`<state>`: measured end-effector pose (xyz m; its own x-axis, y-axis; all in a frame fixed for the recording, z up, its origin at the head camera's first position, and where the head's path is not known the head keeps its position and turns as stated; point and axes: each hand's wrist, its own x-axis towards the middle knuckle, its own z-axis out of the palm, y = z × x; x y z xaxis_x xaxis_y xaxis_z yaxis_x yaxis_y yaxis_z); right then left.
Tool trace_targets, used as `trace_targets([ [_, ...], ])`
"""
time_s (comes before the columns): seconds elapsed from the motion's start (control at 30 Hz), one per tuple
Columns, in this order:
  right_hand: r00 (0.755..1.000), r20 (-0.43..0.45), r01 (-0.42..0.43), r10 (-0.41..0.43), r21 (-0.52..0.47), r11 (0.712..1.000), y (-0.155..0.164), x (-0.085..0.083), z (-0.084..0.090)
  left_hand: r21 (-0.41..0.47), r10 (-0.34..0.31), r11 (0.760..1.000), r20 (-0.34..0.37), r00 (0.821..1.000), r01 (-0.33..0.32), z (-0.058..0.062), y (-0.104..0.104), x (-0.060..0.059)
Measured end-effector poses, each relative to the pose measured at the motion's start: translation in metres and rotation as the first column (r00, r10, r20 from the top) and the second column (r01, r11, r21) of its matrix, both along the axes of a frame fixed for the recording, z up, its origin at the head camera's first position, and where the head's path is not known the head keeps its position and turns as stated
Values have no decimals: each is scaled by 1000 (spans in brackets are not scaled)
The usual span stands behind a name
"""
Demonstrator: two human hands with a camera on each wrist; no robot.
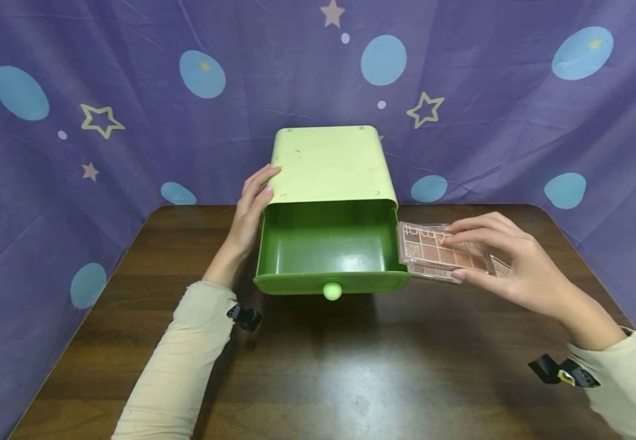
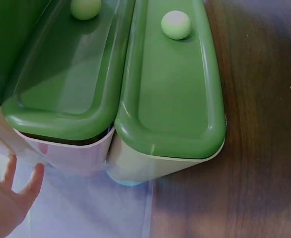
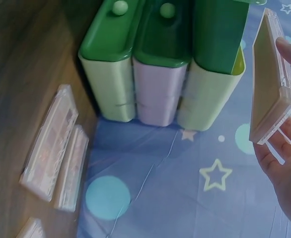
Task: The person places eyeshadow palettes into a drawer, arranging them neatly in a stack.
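Observation:
A small stacked drawer unit point(image 1: 331, 165) with a pale green top stands on the table, its green top drawer point(image 1: 331, 283) pulled out and nothing visible inside. My left hand point(image 1: 250, 211) rests against the unit's left side, fingers extended; the left wrist view shows this hand point(image 2: 9, 198) with fingers spread. Just right of the drawer, my right hand point(image 1: 507, 256) pinches a clear-cased eyeshadow palette point(image 1: 433, 247) between thumb and fingers, raised above the table. In the right wrist view the held palette point(image 3: 272, 84) is tilted, seen partly edge-on.
More palettes point(image 3: 51, 144) lie on the brown wooden table point(image 1: 318, 379), right of the unit. Two lower drawers, one in a pinkish section point(image 3: 158, 91), are closed, with round pale green knobs point(image 2: 176, 25). A purple curtain point(image 1: 307, 73) with stars hangs behind.

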<state>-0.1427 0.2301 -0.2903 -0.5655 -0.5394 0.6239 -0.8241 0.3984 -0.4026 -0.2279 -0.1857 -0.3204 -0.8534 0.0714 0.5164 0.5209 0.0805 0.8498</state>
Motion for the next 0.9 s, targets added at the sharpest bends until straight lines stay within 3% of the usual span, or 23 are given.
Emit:
trace_targets([
  [0.17,997,-30,-67,65,-51,996,-18,-5,5,-6,4,1000,7,1000,-4,0,0,0],
  [0.4,992,-35,-123,121,-49,991,-41,-12,13,-18,10,1000,14,1000,-10,0,0,1],
  [0.9,986,11,-167,168,-35,985,-88,-19,21,-10,11,1000,5,1000,-11,-1,0,1],
])
